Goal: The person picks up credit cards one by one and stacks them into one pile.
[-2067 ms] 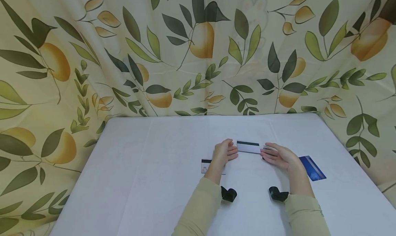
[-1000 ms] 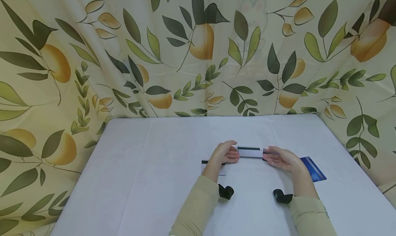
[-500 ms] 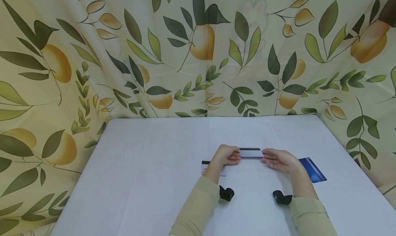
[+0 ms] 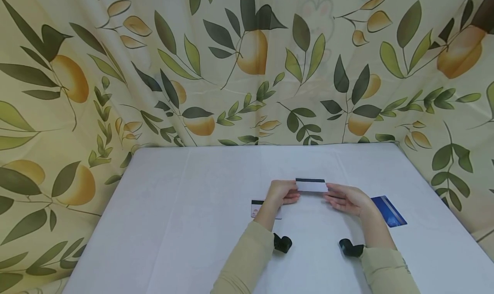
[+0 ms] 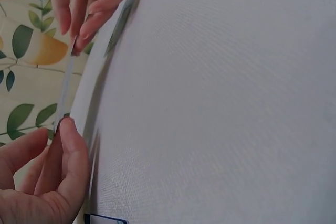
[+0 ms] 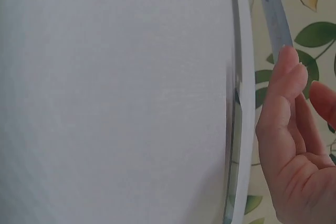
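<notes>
A white card with a dark magnetic stripe point(image 4: 311, 185) is held up between the two hands, stripe toward the top. My left hand point(image 4: 281, 192) pinches its left end; in the left wrist view that card point(image 5: 65, 88) shows nearly edge-on. At the opposite end, the fingertips of my right hand point(image 4: 349, 199) hold the card. The thumb of that right hand point(image 6: 294, 140) stands apart from the fingertips in the right wrist view. A blue card point(image 4: 390, 211) lies on the table right of the right hand. Another striped card point(image 4: 257, 208) lies partly hidden behind the left forearm.
The table point(image 4: 185, 221) has a white cover, and a patterned curtain point(image 4: 247, 101) hangs behind its far edge. Black devices sit at the left wrist point(image 4: 283, 243) and the right wrist point(image 4: 351, 247).
The held card has come toward me since the oldest frame. In the last half second it rose slightly and tilted, so more of its face shows. The cards on the table stayed put.
</notes>
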Motion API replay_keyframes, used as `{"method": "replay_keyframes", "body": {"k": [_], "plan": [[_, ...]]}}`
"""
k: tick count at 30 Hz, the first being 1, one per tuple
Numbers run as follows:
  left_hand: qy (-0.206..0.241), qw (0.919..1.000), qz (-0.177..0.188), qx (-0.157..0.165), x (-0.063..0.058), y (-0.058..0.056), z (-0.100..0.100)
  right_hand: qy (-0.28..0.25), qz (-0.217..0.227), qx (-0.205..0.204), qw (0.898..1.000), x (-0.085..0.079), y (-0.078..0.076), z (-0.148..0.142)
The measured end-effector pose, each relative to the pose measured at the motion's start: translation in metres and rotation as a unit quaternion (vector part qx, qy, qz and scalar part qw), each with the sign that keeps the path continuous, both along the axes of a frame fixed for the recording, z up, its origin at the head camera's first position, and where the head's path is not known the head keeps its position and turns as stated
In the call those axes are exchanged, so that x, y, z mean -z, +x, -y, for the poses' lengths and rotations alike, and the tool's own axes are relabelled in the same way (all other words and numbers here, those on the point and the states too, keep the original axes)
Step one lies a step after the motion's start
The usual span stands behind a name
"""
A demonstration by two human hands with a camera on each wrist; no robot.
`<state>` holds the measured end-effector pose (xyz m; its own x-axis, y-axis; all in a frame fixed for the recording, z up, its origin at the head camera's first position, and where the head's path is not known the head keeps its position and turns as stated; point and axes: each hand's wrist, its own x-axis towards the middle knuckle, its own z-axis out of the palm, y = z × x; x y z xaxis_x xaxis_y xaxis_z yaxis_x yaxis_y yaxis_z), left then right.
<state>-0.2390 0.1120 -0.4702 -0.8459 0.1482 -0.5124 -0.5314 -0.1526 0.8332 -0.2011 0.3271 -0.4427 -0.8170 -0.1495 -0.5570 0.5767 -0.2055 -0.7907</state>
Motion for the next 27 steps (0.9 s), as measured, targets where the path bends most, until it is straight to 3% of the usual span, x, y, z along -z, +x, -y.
{"method": "replay_keyframes", "body": {"k": [4,16,27], "plan": [[0.017,0.9998,-0.011,-0.007,0.000,0.000,0.003,-0.003,0.000,0.011,1.000,-0.002,0.001,0.004],[0.049,0.9985,-0.022,-0.013,0.000,-0.001,0.015,0.007,-0.055,0.028,0.998,-0.009,0.009,0.024],[0.053,0.9981,-0.029,-0.008,-0.010,-0.001,0.026,0.057,-0.036,0.071,0.995,-0.018,0.010,0.043]]}}
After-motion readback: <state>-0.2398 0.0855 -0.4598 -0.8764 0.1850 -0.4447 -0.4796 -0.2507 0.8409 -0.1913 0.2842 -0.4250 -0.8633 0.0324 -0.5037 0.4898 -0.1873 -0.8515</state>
